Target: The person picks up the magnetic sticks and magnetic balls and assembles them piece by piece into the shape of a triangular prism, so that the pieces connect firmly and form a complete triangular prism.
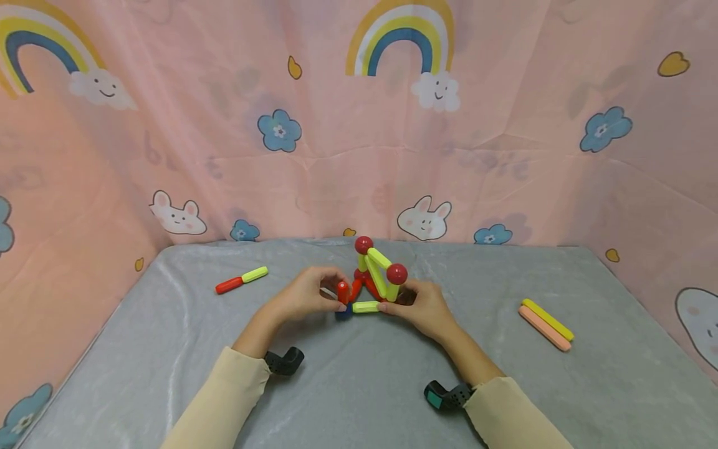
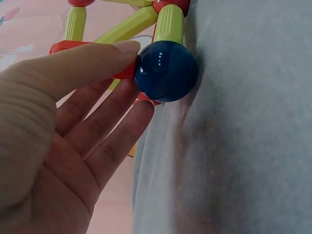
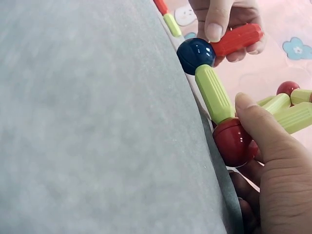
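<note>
A small frame of magnetic sticks and balls stands mid-table, with a red ball [image 1: 397, 274] at its upper right. At its front a blue ball [image 2: 166, 71] joins an upright red stick [image 1: 343, 292] to a lying yellow-green stick [image 3: 214, 94]. My left hand [image 1: 311, 292] pinches the red stick just above the blue ball. At the yellow-green stick's other end is a lower red ball [image 3: 235, 142]. My right hand [image 1: 424, 312] holds that ball, thumb at the joint with the stick; its fingers are partly hidden behind the ball.
On the grey cloth [image 1: 359, 386] at left lie a red stick [image 1: 229, 285] and a yellow-green stick [image 1: 255, 274] end to end. At right, a yellow stick [image 1: 548, 319] lies beside a peach stick [image 1: 544, 327]. A pink patterned curtain [image 1: 348, 174] hangs behind the table.
</note>
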A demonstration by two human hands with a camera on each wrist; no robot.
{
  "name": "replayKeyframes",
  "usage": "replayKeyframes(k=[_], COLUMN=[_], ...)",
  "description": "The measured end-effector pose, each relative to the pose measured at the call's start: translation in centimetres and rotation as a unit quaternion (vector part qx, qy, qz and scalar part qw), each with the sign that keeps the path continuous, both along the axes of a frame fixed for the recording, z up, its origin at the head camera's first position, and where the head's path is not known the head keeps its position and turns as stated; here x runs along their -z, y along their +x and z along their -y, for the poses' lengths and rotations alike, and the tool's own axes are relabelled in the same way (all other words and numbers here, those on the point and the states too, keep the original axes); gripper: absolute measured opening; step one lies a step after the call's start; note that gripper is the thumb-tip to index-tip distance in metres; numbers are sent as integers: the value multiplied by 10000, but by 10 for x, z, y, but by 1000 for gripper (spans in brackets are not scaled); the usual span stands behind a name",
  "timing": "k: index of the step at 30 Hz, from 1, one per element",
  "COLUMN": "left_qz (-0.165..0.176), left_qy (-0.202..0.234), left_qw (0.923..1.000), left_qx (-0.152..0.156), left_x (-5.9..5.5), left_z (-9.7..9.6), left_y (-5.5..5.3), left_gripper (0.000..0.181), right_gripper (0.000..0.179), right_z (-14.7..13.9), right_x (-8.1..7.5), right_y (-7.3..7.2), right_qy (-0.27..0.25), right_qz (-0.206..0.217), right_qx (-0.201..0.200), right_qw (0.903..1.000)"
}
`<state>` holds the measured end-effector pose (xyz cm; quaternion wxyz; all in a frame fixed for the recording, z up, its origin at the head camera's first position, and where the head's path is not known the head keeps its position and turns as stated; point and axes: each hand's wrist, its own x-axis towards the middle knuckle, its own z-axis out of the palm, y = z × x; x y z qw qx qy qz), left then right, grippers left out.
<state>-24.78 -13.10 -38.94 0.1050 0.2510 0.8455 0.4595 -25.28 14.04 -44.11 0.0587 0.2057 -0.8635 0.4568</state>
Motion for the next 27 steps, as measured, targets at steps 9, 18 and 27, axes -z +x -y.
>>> replayKeyframes(k=[9, 18, 27], left_qz=[-66, 86, 205], left_qy=[-195, -477, -333], left_qw=[9998, 9988, 9992], left_qx=[36, 69, 66], left_x=[-2, -1, 2], left_z=[8, 19, 21], left_y=[-1, -2, -3], left_gripper=[29, 29, 29], right_gripper=[31, 28, 42], right_z=[0, -13, 0], right_x=[-5, -25, -39], right_y=[3, -6, -44], right_qy=[165, 872, 1021], right_qz=[146, 525, 677], right_qx=[-556, -1318, -435], right_qw=[9982, 9860, 9915])
